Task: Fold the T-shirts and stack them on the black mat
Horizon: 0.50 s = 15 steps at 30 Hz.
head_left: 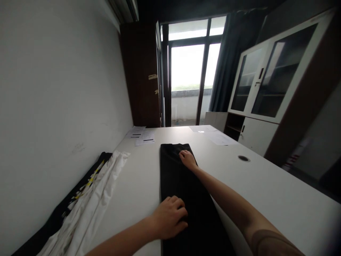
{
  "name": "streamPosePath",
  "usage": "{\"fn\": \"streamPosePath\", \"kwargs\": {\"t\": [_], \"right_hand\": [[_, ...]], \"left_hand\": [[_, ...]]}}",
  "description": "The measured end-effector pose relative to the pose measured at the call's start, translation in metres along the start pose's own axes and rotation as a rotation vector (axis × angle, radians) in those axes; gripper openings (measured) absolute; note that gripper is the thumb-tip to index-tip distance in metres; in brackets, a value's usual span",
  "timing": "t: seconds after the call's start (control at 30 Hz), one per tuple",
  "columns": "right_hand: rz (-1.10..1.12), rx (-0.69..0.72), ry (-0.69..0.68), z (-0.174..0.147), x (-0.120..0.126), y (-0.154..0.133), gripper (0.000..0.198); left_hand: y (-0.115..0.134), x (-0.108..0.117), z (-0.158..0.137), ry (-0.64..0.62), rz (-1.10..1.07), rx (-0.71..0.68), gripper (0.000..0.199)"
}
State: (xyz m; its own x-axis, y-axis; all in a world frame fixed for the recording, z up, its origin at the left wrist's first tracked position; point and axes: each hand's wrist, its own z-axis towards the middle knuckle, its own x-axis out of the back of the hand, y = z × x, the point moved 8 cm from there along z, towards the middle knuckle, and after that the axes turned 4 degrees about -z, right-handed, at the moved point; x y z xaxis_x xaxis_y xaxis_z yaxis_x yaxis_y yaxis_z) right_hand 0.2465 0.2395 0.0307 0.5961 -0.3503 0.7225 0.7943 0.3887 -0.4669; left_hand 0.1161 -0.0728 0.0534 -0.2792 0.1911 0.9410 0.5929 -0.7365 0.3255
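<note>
A pair of black trousers (pixel 176 177), folded lengthwise into a long strip, lies on the white table with its waistband end far from me. My left hand (pixel 172 217) rests on the near part of the cloth, fingers a little bent and apart, holding nothing. Farther up, my right hand (pixel 188 158) has its fingers curled together on the fabric close to the waistband, where the cloth is slightly wrinkled. The fingertips of the right hand are partly hidden.
White garments (pixel 98 192) and a black one (pixel 77 188) lie in a row along the left wall. Printed papers (pixel 145 137) lie at the table's far left, more sheets (pixel 221 138) at the far right. A cable hole (pixel 244 158) sits in the tabletop (pixel 266 188).
</note>
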Motion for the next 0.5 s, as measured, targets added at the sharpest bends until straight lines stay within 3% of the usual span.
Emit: {"fn": "streamPosePath", "kwargs": {"t": [0.1,0.27,0.4,0.5], "right_hand": [[0.086,-0.010,-0.167,0.029,-0.029,-0.018,0.017],[0.433,-0.410,-0.297,0.067,-0.080,-0.022,0.033],[0.516,-0.530,-0.332,0.089,-0.115,-0.030,0.049],[0.498,-0.614,-0.340,0.097,-0.126,-0.020,0.047]], "left_hand": [[-0.005,-0.008,-0.010,0.039,0.026,-0.029,0.046],[-0.007,-0.018,-0.014,0.031,-0.014,-0.053,0.049],[-0.013,-0.020,-0.011,0.025,-0.035,-0.051,0.050],[-0.015,-0.019,-0.011,0.043,-0.062,-0.062,0.049]]}}
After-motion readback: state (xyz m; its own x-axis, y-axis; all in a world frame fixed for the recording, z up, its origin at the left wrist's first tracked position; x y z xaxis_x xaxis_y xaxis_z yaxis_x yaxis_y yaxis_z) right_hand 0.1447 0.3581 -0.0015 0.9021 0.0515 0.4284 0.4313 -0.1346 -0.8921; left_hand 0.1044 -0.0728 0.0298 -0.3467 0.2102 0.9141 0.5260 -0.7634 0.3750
